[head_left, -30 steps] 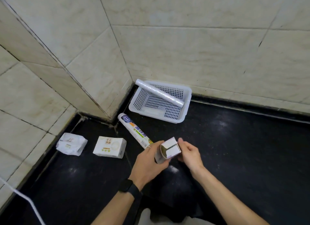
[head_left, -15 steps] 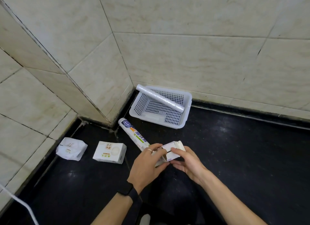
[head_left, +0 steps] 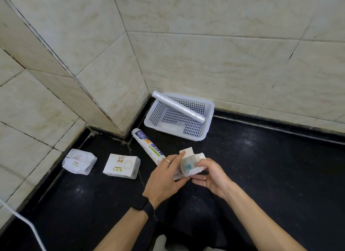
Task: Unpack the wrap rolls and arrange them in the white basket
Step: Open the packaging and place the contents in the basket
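Observation:
A small white cardboard box [head_left: 191,163] is held over the black floor between both hands, its end flaps open and something pale blue visible inside. My left hand [head_left: 164,177] grips its left side with the index finger on a flap. My right hand [head_left: 211,174] holds its right side. The white perforated basket [head_left: 208,108] stands in the corner by the tiled wall. One bare wrap roll [head_left: 179,107] lies diagonally across it. A labelled wrap roll [head_left: 147,147] lies on the floor between the basket and my left hand.
Two white packets lie on the floor at the left: a square box [head_left: 122,165] and a crumpled wrapper [head_left: 79,162]. Tiled walls [head_left: 224,63] close off the back and left. A white cable [head_left: 22,220] crosses the lower left corner.
The box's end flaps have been opened wider, showing the inside. Both hands shifted slightly on the box; my left index finger now rests on a flap.

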Motion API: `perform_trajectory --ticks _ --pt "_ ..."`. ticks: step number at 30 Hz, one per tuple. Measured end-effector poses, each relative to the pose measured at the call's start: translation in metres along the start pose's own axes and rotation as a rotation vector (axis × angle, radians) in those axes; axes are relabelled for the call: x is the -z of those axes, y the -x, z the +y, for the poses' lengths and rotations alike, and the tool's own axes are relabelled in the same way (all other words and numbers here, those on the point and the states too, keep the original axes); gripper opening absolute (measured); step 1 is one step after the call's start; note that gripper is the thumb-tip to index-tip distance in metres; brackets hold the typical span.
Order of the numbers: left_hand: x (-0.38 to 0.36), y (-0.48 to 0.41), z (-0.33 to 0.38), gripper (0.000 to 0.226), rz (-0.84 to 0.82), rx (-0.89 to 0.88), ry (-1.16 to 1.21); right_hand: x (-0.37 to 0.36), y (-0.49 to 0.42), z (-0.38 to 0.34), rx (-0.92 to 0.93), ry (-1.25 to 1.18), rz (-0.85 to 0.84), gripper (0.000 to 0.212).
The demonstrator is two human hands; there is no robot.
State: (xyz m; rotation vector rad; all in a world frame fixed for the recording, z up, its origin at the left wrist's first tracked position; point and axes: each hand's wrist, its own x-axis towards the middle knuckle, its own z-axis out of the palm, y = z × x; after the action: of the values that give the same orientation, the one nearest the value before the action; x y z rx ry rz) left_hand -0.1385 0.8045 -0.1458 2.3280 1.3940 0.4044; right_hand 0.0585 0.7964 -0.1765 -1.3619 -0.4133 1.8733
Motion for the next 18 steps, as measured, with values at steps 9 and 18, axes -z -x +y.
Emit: perform_trajectory --ticks 9,18 --pt "0.02 -0.021 -0.006 0.09 -0.058 0.313 0.46 0.009 0.016 0.003 0.168 0.192 -0.074 0.061" --pt "0.03 -0.023 -0.002 0.084 -0.054 0.322 0.438 -0.001 0.018 0.01 0.303 0.218 -0.001 0.065"
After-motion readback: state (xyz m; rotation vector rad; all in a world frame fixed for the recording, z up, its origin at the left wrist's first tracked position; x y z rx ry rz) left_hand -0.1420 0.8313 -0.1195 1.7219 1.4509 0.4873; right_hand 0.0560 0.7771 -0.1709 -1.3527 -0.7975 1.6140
